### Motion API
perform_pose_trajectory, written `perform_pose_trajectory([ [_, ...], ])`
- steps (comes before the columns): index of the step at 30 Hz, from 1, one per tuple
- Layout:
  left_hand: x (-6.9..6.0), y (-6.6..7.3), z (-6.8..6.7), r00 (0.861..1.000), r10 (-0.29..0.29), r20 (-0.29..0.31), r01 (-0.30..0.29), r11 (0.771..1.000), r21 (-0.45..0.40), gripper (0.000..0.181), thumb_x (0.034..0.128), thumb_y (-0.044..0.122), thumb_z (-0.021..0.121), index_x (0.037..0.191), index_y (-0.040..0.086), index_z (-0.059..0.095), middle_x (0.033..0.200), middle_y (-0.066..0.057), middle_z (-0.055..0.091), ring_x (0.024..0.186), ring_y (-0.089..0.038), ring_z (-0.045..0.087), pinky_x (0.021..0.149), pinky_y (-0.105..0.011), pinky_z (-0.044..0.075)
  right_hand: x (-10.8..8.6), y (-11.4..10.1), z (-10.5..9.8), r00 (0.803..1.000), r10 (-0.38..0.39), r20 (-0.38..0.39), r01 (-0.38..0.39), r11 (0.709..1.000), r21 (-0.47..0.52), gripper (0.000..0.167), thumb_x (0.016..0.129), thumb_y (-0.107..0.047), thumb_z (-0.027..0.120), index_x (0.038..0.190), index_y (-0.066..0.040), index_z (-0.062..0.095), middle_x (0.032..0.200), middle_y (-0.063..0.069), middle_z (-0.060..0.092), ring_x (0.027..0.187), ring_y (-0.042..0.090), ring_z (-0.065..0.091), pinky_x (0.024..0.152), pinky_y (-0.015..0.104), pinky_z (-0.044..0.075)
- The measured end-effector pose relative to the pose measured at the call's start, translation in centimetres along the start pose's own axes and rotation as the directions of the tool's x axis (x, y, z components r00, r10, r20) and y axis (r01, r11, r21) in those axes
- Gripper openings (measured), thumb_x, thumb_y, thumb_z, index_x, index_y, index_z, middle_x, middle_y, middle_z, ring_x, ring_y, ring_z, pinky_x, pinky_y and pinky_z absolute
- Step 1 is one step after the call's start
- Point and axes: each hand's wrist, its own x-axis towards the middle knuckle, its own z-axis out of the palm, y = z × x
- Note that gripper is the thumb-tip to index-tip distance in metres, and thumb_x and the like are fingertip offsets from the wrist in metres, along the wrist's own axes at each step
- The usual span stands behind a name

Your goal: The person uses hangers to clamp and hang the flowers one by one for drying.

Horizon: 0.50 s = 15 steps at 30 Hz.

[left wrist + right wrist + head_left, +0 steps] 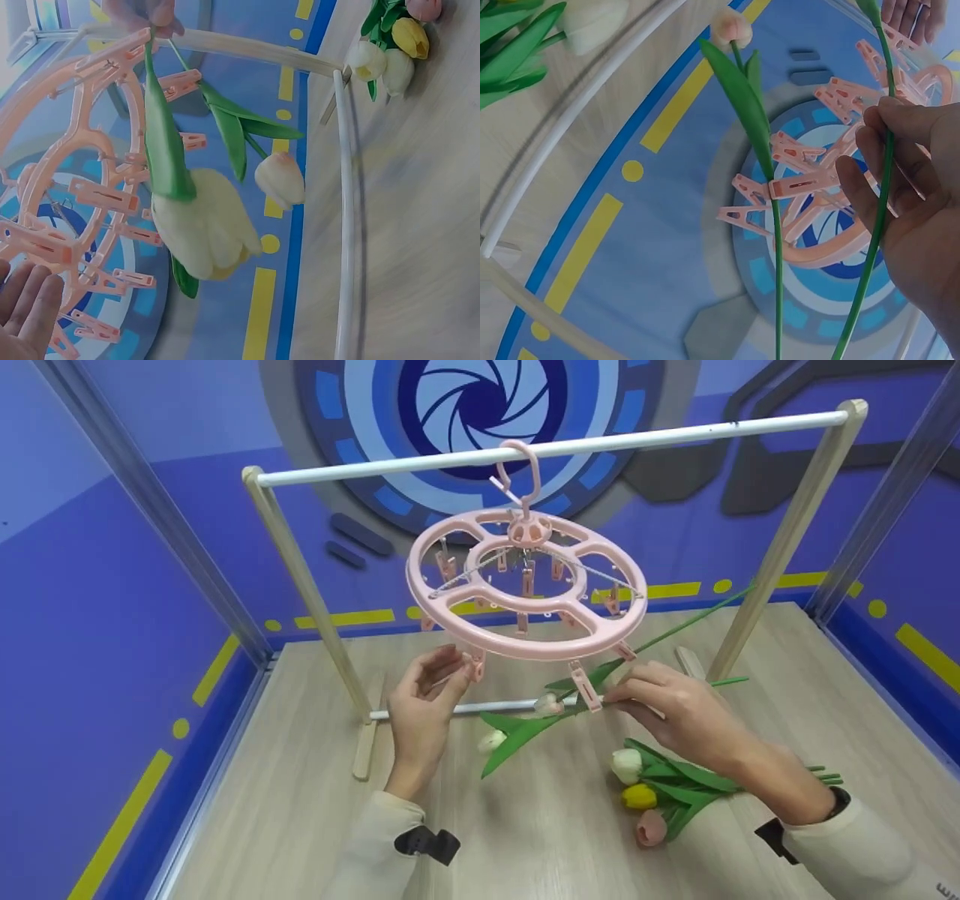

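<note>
A pink round clip hanger (450, 622) hangs by its hook, with several clothespins around it. My left hand (420, 711) pinches a clothespin (478, 667) at the ring's near left; the thumb is hidden in the left wrist view. Below the ring, my right hand (675, 709) pinches the green stem of a white tulip (493, 741), whose head points left. That tulip passes behind a hanging clothespin (586, 686). Another tulip, pale pink (731, 28), has its stem caught in a clothespin (804, 184) near the right hand.
A white rail (637, 441) on wooden posts (787, 540) carries the hanger; a lower white bar (487, 707) runs near the table. Several tulips, including a yellow tulip (639, 796) and a pink tulip (651, 828), lie on the wooden table (525, 840) under the right forearm.
</note>
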Motion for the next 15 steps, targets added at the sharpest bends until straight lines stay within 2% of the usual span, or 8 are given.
perform_pose_trajectory([
  [5,0.3,-0.3,0.5,0.997,-0.035,0.063,0.037,0.999,-0.023,0.031,0.0965,0.004,0.079,0.125,-0.004,0.068,0.122,-0.015,0.072,0.117,-0.028,0.070,0.103,-0.040,0.057,-0.5,0.5,-0.6,1.000,0.026,-0.002,-0.026,0.999,-0.033,0.041,0.074,0.016,0.089,0.103,-0.010,0.078,0.098,-0.004,0.073,0.087,0.015,0.064,0.084,0.008,0.049],
  [10,0.4,-0.3,1.1,0.993,-0.054,0.106,0.058,0.998,-0.036,0.024,0.0971,0.005,0.078,0.118,-0.003,0.071,0.119,-0.013,0.074,0.114,-0.028,0.071,0.100,-0.038,0.058,-0.9,1.1,-1.0,1.000,0.018,-0.010,-0.019,0.999,-0.037,0.042,0.073,0.017,0.089,0.103,-0.011,0.078,0.098,-0.003,0.073,0.086,0.014,0.063,0.081,0.010,0.050],
  [15,0.3,-0.3,1.7,0.990,-0.047,0.136,0.050,0.998,-0.022,0.016,0.0972,0.007,0.079,0.111,0.000,0.073,0.120,-0.009,0.075,0.111,-0.025,0.074,0.098,-0.038,0.059,-1.1,1.7,-1.3,1.000,0.019,-0.013,-0.019,0.999,-0.028,0.044,0.073,0.020,0.087,0.103,-0.010,0.078,0.098,-0.002,0.073,0.085,0.015,0.061,0.079,0.011,0.048],
])
